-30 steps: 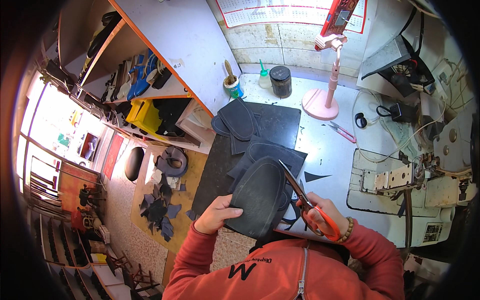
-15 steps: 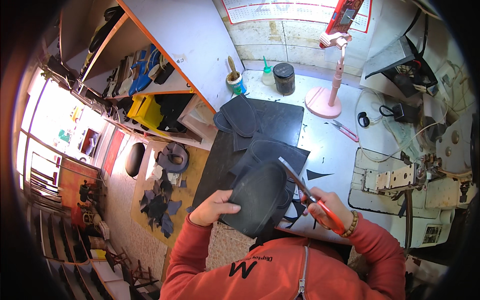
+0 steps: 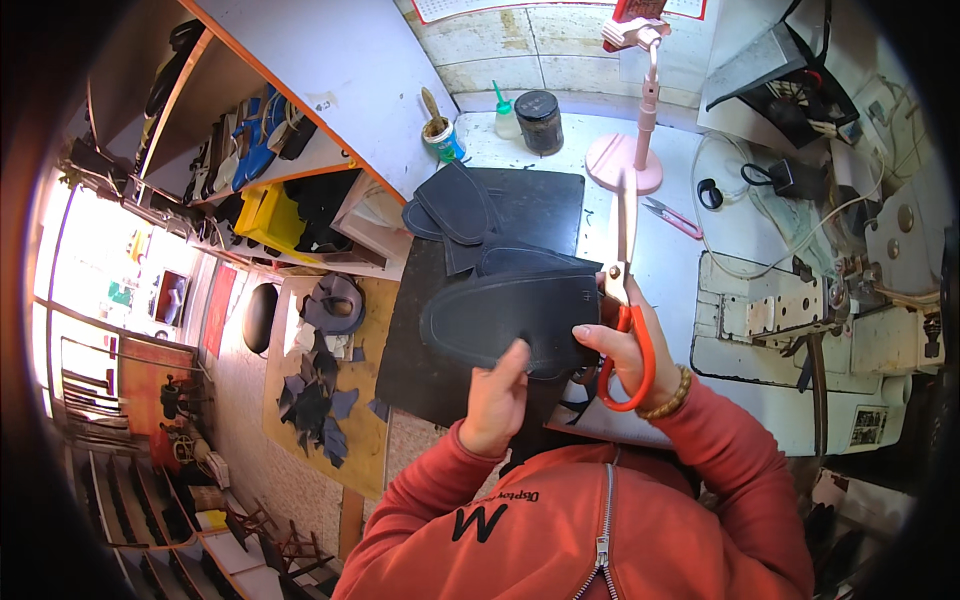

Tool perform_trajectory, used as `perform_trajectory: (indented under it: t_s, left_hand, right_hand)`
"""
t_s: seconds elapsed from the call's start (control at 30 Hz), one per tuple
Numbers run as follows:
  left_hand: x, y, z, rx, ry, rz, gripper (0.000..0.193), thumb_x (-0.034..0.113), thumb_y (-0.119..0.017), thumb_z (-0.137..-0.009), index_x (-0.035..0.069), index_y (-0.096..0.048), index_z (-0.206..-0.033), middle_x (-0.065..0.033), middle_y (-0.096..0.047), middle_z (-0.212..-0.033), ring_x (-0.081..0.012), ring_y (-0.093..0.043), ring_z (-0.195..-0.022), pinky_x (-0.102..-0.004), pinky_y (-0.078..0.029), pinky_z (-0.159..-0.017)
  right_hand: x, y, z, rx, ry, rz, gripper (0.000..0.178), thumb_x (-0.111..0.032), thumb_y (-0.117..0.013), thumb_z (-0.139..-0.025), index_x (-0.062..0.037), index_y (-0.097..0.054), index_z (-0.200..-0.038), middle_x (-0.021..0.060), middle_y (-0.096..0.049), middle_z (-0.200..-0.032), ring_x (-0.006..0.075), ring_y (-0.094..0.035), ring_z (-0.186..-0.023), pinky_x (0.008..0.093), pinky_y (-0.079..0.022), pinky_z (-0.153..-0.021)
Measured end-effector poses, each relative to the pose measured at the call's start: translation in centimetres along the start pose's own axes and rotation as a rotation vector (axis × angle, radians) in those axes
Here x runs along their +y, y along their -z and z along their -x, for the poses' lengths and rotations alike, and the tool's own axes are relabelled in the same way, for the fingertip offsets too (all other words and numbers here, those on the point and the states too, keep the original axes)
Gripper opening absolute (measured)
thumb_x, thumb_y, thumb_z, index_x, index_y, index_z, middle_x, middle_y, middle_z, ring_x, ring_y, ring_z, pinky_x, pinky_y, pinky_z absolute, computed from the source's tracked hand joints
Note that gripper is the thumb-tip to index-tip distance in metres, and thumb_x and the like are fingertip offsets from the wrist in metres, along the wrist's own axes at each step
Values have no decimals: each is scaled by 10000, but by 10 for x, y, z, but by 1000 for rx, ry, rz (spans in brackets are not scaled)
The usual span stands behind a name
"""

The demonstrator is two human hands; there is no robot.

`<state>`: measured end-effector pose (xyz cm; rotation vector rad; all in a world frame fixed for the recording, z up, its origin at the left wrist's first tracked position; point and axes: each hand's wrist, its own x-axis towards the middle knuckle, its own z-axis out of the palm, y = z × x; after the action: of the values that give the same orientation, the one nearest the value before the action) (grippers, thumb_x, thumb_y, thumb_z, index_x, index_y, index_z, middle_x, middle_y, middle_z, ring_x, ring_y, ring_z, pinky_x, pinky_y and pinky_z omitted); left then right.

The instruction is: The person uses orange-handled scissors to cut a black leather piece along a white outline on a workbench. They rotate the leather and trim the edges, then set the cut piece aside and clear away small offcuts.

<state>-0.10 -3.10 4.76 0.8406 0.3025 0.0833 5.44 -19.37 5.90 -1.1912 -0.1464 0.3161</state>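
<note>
A dark shoe-insole-shaped piece (image 3: pixel 490 315), with a pale line traced inside its rounded edge, lies level above the black mat. My right hand (image 3: pixel 635 345) pinches its right end under the thumb. That same hand also holds red-handled scissors (image 3: pixel 619 270), their blades together and pointing away from me. My left hand (image 3: pixel 495 405) is at the piece's near edge, fingers stretched out, one fingertip overlapping the surface; it does not grip the piece. Several similar dark pieces (image 3: pixel 455 203) lie stacked behind on the black mat (image 3: pixel 425 370).
A glue tin with a brush (image 3: pixel 443 138), a green-tipped bottle (image 3: pixel 506 120) and a dark jar (image 3: pixel 540 122) stand at the back. Pink snips (image 3: pixel 676 219) lie near a pink phone stand (image 3: pixel 625 165). A sewing machine (image 3: pixel 800 310) is at right; dark scraps (image 3: pixel 320 400) lie at left.
The insole-shaped piece has turned from tilted to lying level. Its hold has passed from my left hand to my right. The scissors have swung upright, away from its edge.
</note>
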Motion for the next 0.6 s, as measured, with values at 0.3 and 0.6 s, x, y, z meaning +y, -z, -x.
perform_trajectory:
  t_s: [0.3, 0.6]
  left_hand:
    - [54, 39, -24, 32, 25, -91, 260, 95, -580, -904, 48, -570, -1160, -73, -666, -1012, -183, -664, -807, -297, -538, -624]
    - [84, 57, -123, 111, -159, -498, 630, 408, -562, -952, 20, -344, -1399, -109, -411, -1397, -216, -384, -1272, -371, -323, -1019]
  right_hand:
    - [-8, 24, 0, -59, -190, -117, 336, -152, -588, -912, -33, -472, -1205, 41, -574, -812, 110, -559, -707, 245, -475, -657]
    - [18, 47, 50, 65, -259, -252, 296, -168, -520, -964, -15, -445, -1206, 64, -593, -787, 115, -545, -625, 241, -465, -581]
